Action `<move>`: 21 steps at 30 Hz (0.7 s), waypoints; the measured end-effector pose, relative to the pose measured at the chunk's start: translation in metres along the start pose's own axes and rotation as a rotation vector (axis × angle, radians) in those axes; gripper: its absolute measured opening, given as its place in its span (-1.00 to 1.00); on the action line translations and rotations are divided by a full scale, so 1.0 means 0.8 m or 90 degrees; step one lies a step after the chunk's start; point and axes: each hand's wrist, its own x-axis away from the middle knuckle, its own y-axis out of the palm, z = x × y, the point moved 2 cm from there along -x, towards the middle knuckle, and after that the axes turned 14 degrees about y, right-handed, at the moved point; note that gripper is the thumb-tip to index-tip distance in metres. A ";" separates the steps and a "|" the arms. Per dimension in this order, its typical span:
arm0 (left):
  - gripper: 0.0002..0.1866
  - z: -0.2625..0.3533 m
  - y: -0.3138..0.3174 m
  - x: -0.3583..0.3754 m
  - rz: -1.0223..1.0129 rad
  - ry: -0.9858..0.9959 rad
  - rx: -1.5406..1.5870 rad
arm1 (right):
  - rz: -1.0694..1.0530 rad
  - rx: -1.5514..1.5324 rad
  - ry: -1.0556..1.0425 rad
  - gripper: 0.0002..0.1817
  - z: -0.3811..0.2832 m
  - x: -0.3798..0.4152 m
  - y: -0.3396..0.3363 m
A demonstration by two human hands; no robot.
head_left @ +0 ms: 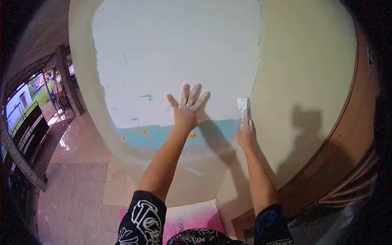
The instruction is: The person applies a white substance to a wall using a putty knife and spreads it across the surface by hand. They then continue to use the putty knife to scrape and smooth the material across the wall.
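Note:
My left hand (188, 108) lies against the wall with its fingers spread, white residue on the fingertips and knuckles. It rests on a large patch of white filler (171, 53) that has a few scratches and dark marks. My right hand (246, 135) grips a putty knife (243, 104), blade up and coated in white, close to the patch's right edge. Below the white runs a strip of bare blue paint (163, 134) with rusty-brown spots. A small blue spot (146, 97) shows through left of my left hand.
Yellowish wall (304, 53) continues to the right, bordered by brown trim. A pink-and-white flat item (192, 224) lies low in front of me. Tiled floor (87, 183) spreads left toward an opening with a post (67, 81). Striped fabric (355, 179) hangs at lower right.

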 end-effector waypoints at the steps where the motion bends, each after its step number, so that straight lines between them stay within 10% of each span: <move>1: 0.14 0.003 0.001 -0.003 0.006 0.001 -0.002 | 0.005 -0.001 -0.004 -0.24 0.004 -0.005 -0.005; 9: 0.38 0.021 -0.001 -0.007 -0.034 -0.107 -0.043 | 0.039 0.131 -0.121 -0.31 0.057 -0.029 0.018; 12: 0.44 0.023 -0.015 -0.014 -0.098 -0.137 -0.004 | -0.168 0.032 0.081 -0.32 0.041 -0.041 0.009; 16: 0.42 0.026 -0.007 -0.017 -0.094 -0.157 -0.041 | 0.065 0.083 -0.198 -0.29 0.078 -0.024 0.037; 21: 0.48 0.032 -0.028 -0.025 -0.201 -0.206 -0.033 | -0.025 -0.038 -0.079 -0.32 0.054 -0.040 0.024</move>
